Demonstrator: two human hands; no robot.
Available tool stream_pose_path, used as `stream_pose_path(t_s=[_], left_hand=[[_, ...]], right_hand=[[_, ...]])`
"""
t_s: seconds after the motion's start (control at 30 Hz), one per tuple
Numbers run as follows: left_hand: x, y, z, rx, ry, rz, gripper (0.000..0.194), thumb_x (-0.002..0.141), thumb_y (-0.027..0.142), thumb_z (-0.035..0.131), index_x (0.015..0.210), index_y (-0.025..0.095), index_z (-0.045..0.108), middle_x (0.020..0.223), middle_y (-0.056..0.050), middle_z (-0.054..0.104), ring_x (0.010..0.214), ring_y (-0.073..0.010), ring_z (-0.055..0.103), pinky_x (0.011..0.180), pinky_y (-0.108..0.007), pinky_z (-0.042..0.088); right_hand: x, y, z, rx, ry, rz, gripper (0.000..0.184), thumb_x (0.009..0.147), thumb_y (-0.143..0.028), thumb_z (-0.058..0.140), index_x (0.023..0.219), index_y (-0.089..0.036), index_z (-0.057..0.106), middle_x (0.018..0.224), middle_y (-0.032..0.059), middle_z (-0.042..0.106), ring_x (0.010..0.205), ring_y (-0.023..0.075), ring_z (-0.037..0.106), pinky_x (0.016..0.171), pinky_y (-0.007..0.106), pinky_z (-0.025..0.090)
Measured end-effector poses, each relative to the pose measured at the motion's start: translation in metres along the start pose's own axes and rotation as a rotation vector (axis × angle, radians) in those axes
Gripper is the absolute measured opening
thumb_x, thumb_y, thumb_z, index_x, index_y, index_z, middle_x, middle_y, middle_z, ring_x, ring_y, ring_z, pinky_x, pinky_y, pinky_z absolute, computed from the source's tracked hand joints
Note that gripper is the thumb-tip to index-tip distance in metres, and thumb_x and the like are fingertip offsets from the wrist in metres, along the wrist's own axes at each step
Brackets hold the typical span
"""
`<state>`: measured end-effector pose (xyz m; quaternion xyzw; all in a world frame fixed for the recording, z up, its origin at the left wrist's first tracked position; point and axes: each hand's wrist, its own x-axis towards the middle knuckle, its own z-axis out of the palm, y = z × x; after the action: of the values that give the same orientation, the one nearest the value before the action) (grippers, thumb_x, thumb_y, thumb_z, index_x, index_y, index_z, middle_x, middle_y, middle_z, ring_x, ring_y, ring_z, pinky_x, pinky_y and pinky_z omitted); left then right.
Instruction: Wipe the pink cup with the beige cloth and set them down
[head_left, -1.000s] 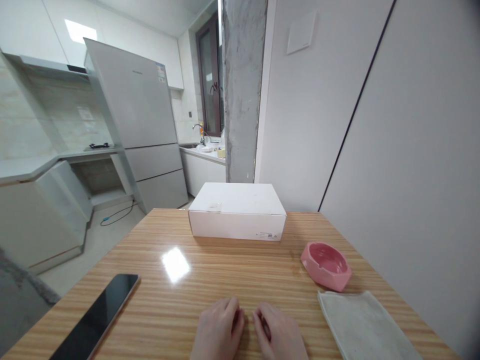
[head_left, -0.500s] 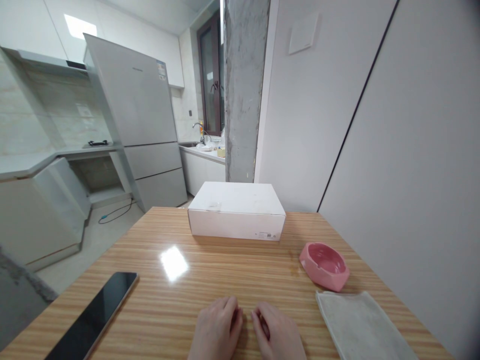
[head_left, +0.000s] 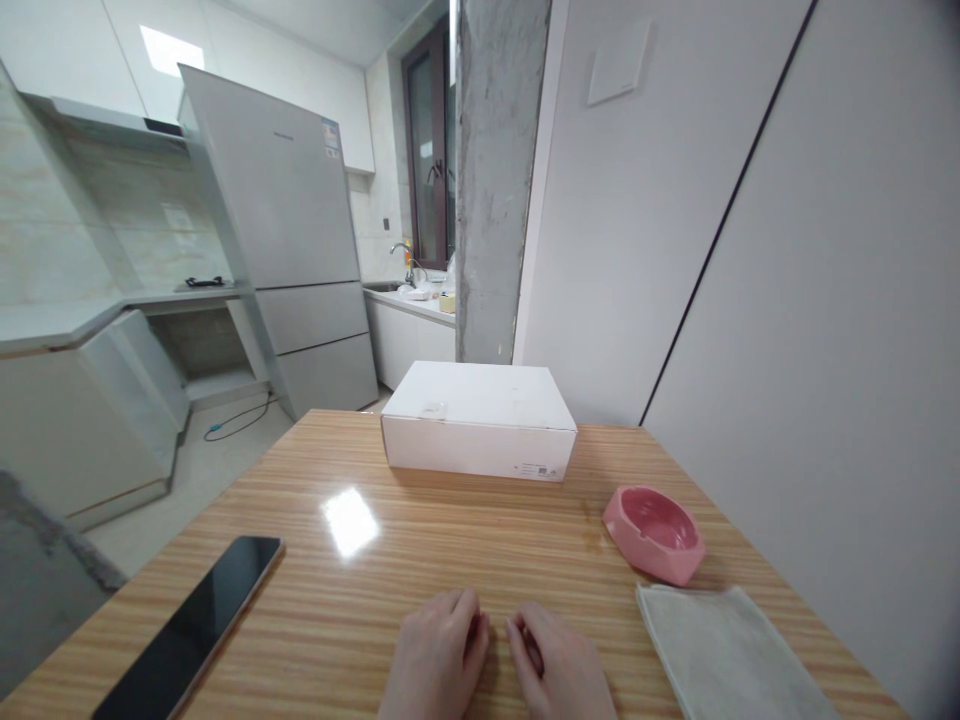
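Observation:
My left hand (head_left: 436, 655) and my right hand (head_left: 559, 665) rest side by side on the wooden table (head_left: 390, 570) at its near edge. Both lie palm down with the fingers curled loosely under, and nothing shows in either. A closed white cardboard box (head_left: 480, 420) stands at the far side of the table, straight ahead of my hands. A pink ashtray (head_left: 654, 532) sits to the right, beside a pale grey cloth (head_left: 724, 655) lying flat. A dark phone (head_left: 195, 630) lies face up at the left.
A white wall runs close along the table's right side. Behind the box rises a rough concrete pillar (head_left: 495, 180). To the left the floor drops away to a kitchen with a grey fridge (head_left: 285, 240) and counters.
My hands have stayed where they were. Only the view has shifted slightly.

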<state>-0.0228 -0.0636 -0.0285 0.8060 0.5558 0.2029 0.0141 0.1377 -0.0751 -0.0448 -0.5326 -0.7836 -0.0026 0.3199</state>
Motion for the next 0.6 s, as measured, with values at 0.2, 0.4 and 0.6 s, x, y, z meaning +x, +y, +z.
stream_pose_path(t_s=[0.2,0.4,0.6], left_hand=[[0.0008,0.0002,-0.0021,0.004,-0.01,0.004,0.017,0.085,0.013,0.046,0.074,0.022,0.055,0.071,0.001,0.068,0.065,-0.0172,0.066,0.056,-0.026,0.042],[0.0007,-0.0009,0.0,-0.001,-0.019,0.002,0.018,0.085,0.013,0.045,0.074,0.022,0.055,0.071,0.0,0.067,0.066,-0.0177,0.066,0.057,-0.027,0.043],[0.0002,0.0002,-0.0006,-0.003,-0.038,-0.004,0.018,0.086,0.014,0.044,0.075,0.022,0.055,0.073,0.0,0.068,0.067,-0.0179,0.066,0.057,-0.027,0.043]], right_hand=[[-0.0011,-0.0002,0.0009,-0.016,0.011,-0.007,0.028,0.093,-0.023,0.036,0.067,-0.023,0.048,0.059,-0.0019,0.059,0.049,0.012,0.057,0.046,0.021,0.036],[-0.0008,-0.0015,0.0003,-0.009,0.011,-0.008,0.029,0.094,-0.023,0.036,0.068,-0.023,0.048,0.059,-0.0022,0.059,0.049,0.0117,0.058,0.046,0.02,0.036],[0.0001,-0.0008,-0.0011,-0.006,0.007,-0.014,0.028,0.093,-0.022,0.037,0.067,-0.023,0.049,0.059,-0.0021,0.059,0.049,0.0116,0.057,0.047,0.021,0.036]])
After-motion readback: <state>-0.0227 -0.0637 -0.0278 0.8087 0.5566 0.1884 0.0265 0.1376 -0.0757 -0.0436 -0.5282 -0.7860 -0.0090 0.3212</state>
